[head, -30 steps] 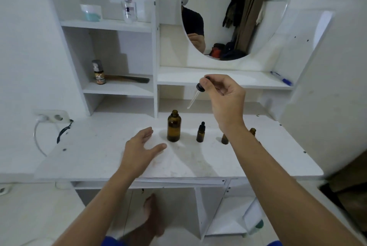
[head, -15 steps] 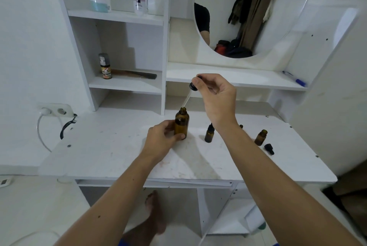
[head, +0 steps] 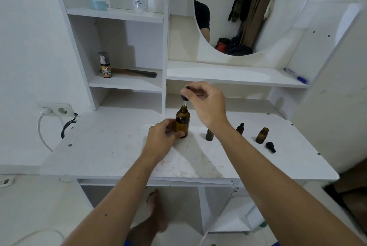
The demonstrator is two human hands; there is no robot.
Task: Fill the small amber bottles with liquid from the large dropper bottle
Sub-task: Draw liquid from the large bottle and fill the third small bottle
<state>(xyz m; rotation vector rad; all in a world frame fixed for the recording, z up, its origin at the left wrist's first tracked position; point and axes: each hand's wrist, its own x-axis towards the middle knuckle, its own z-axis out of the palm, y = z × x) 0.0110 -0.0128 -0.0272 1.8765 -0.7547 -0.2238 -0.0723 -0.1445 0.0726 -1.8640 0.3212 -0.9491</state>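
White desk (head: 111, 146) carries the large bottle (head: 182, 122), upright near its middle, gripped low by the left hand (head: 161, 138). Right hand (head: 206, 104) pinches the dropper (head: 185, 97), its glass tube entering the bottle's neck; small bottles (head: 261, 135) stand to the right.

small bottle (head: 209, 135) half behind right wrist

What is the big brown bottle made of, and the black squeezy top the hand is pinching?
The big brown bottle looks like amber glass: shiny and see-through. The black squeezy top is probably rubber or soft plastic: dull and dark, but mostly hidden.
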